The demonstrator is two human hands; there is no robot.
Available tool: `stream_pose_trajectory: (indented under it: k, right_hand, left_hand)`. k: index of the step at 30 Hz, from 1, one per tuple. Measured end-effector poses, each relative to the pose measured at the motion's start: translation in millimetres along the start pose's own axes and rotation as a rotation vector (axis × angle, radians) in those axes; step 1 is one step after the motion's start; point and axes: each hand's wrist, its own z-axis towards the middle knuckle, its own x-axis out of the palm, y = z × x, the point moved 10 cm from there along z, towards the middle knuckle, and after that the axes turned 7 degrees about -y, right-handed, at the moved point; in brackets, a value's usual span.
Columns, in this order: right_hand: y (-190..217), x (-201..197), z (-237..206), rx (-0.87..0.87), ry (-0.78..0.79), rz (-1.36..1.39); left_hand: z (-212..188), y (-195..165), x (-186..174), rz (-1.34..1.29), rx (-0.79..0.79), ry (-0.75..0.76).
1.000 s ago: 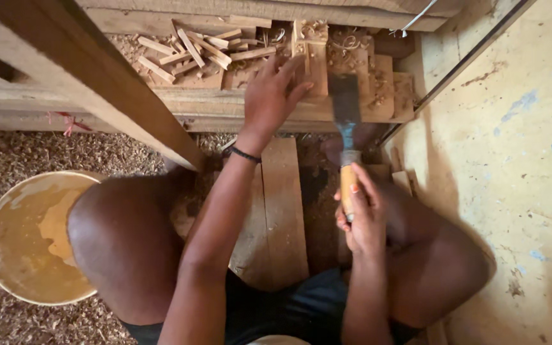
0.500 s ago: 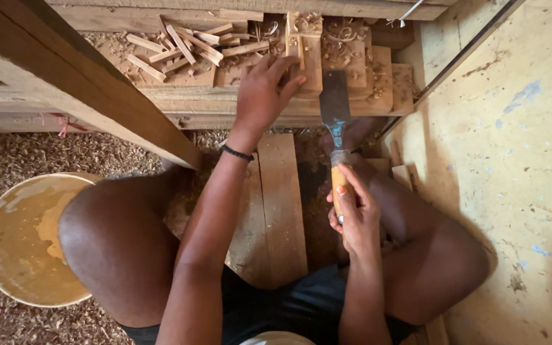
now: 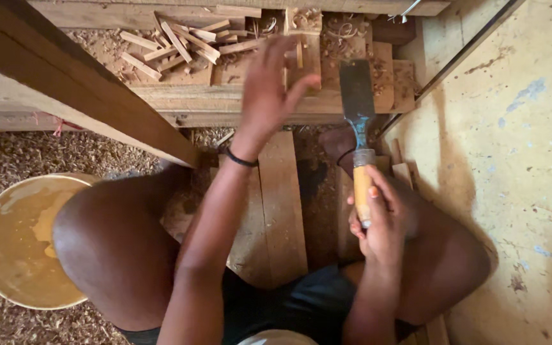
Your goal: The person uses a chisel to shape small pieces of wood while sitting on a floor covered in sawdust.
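Note:
My right hand (image 3: 378, 220) grips the yellow handle of a wide chisel (image 3: 356, 102), whose flat steel blade points away from me and rests over a carved wooden block (image 3: 378, 76). My left hand (image 3: 269, 89), a black band on its wrist, reaches forward with fingers spread over the wooden workpiece (image 3: 301, 45), the thumb touching its lower edge. Several cut wood sticks (image 3: 180, 45) lie scattered to the left of that hand.
A dark slanted beam (image 3: 71, 83) crosses the upper left. A round yellowish bucket (image 3: 14, 249) sits by my left knee on a floor of wood shavings (image 3: 7, 153). Planks (image 3: 282, 204) lie between my legs. A pale stained wall or board (image 3: 525, 160) fills the right.
My left hand has shifted a little left over the workpiece and spread its fingers. The chisel stays held in my right hand, nearly unmoved.

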Motion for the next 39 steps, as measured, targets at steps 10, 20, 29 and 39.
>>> stream_pose_trajectory:
  k: [10,20,29,39]
  right_hand:
    - [10,18,-19,0.019,0.192,0.114]
    - [10,23,-21,0.029,0.204,0.068]
    - [2,29,-18,0.098,0.207,0.075]
    - [0,48,-27,0.129,0.235,-0.023]
  left_hand:
    - [-21,-126,55,-0.423,0.277,0.462]
    - [-18,-123,48,-0.402,0.309,0.472]
    - [-20,-100,63,-0.392,0.155,0.546]
    - [-22,-88,65,-0.35,0.15,0.513]
